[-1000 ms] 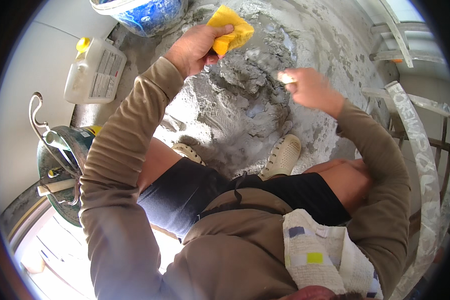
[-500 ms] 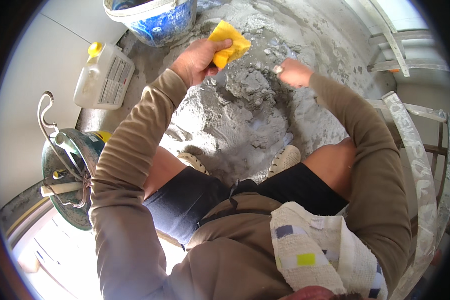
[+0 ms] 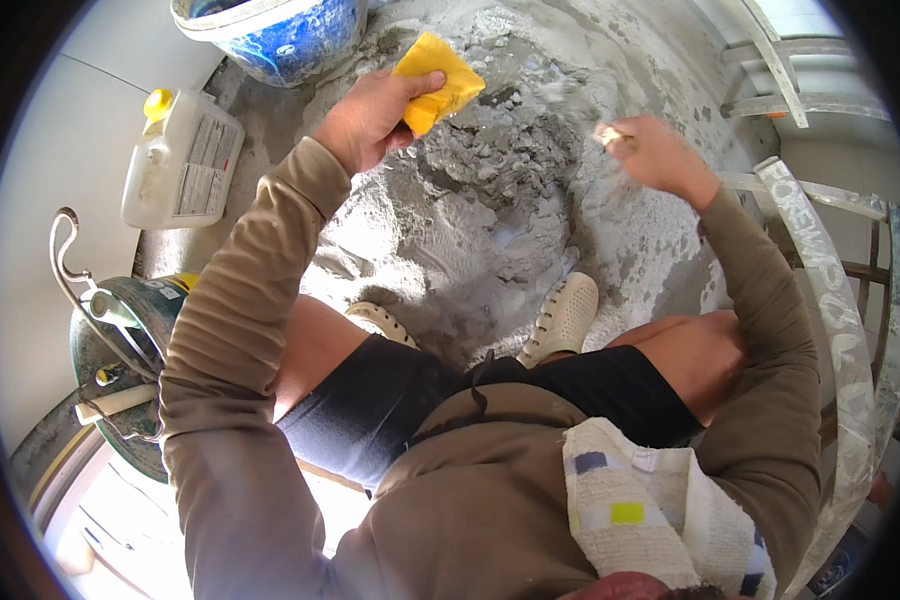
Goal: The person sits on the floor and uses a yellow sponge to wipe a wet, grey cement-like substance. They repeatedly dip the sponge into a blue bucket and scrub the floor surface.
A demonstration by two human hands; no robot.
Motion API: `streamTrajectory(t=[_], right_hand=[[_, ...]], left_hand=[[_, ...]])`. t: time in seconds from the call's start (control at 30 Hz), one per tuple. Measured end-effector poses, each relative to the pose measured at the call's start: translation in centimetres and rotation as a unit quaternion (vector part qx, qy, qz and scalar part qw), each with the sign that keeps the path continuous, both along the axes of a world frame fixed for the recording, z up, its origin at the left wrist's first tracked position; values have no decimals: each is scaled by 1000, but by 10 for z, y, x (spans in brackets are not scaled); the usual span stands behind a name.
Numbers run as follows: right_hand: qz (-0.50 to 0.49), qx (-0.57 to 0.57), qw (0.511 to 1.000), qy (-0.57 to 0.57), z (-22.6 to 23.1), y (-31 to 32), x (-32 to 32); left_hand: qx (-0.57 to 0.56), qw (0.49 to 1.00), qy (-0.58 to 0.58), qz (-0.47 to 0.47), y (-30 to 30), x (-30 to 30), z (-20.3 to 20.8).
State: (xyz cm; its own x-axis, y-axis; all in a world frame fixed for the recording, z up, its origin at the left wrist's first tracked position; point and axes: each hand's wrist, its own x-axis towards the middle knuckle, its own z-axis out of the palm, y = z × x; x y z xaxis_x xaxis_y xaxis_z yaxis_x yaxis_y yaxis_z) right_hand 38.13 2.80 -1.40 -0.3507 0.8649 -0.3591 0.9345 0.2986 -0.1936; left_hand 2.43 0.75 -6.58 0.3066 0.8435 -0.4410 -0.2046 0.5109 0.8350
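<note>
Mortar [image 3: 510, 150], or a like cement mix, lies heaped on the floor at the upper centre of the head view, dark and crumbly in the middle. Pale powder [image 3: 390, 235] spreads below and left of it. The left hand [image 3: 370, 115] pinches a folded yellow cloth [image 3: 440, 85], perhaps a sponge, between thumb and fingers, held over the heap's upper left side. The right hand [image 3: 660, 155], at the upper right, has its fingers closed round a pale handle [image 3: 610, 137]; the tool's far end is too blurred to make out. The mix looks only partly worked: damp clumps have formed in the middle, while the powder around them seems dry and not yet blended in. A blue bucket [image 3: 290, 45] stands at the upper left, a white jerrycan [image 3: 185, 165] below it, and a green bucket [image 3: 158, 305] with tools at the left edge.
</note>
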Motion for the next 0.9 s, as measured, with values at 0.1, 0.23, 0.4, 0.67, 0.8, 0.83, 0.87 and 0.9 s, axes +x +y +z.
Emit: streamTrajectory(t=[0.1, 0.23, 0.4, 0.67, 0.8, 0.83, 0.87, 0.9], right_hand=[[-140, -131, 980, 56, -6, 11, 10], [-185, -213, 957, 71, -93, 48, 22], [60, -112, 990, -64, -102, 22, -33], [80, 71, 993, 41, -22, -18, -11], [-62, -21, 998, 22, -1, -1, 7], [-86, -39, 995, 33, -13, 7, 18], [-110, -55, 991, 43, -26, 16, 26], [-127, -83, 988, 37, -42, 29, 27]], left_hand=[[7, 1000, 10, 0, 1, -6, -1], [-6, 1000, -7, -16, 10, -4, 1], [-16, 1000, 0, 11, 20, -9, -13], [2, 999, 33, -13, 1, -9, -9], [10, 999, 25, -32, 1, -6, -7], [6, 999, 21, -34, 1, -5, -7], [4, 999, 14, -38, 3, -2, -9], [1, 999, 12, -39, 4, 0, -10]])
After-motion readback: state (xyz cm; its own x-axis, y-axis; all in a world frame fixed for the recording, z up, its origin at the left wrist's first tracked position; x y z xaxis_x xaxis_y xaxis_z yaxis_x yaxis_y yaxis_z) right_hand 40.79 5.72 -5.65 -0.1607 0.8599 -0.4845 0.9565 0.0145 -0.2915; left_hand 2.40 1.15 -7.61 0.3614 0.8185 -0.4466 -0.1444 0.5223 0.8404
